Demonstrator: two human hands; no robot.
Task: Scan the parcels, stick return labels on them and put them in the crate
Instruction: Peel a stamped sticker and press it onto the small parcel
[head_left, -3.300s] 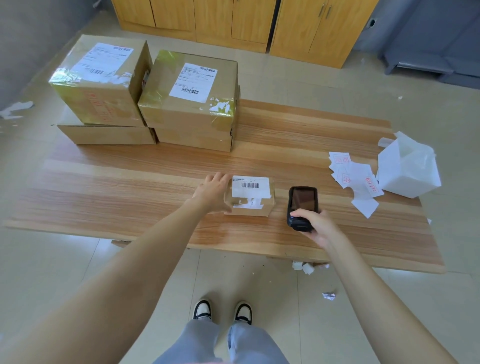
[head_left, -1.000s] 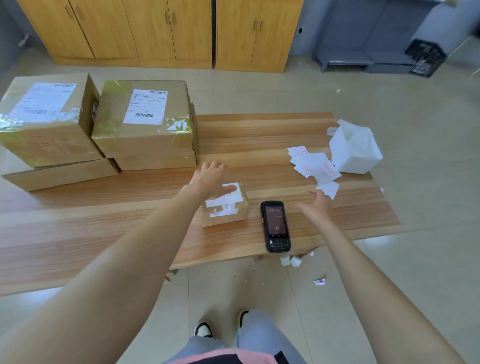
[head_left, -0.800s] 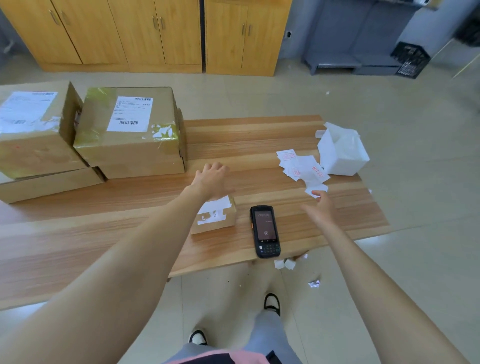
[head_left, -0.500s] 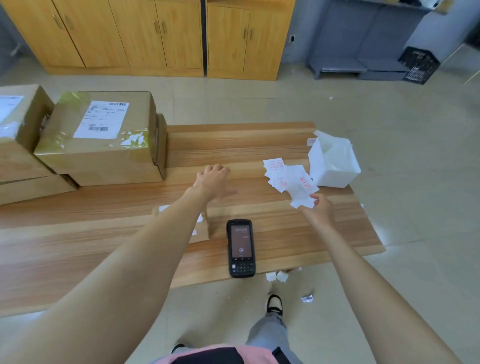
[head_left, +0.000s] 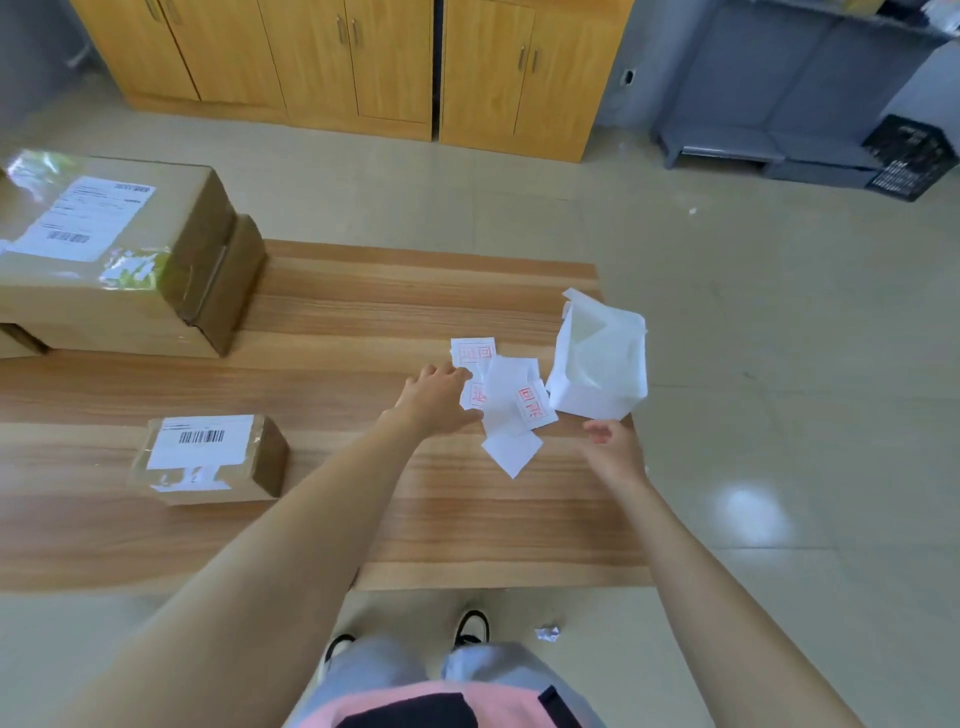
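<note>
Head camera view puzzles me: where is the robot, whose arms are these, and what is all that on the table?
There is no robot here. A person wears one camera on the head, looking forward and down, so the two bare arms are their own. The left hand reaches onto a loose pile of white paper labels with red stamps. The right hand hovers beside it, seemingly holding nothing. On the long wooden table also lie a small brown cardboard parcel with a barcode sticker, big taped brown cardboard boxes and a white paper bag. A black plastic crate stands on the floor, far right.
</note>
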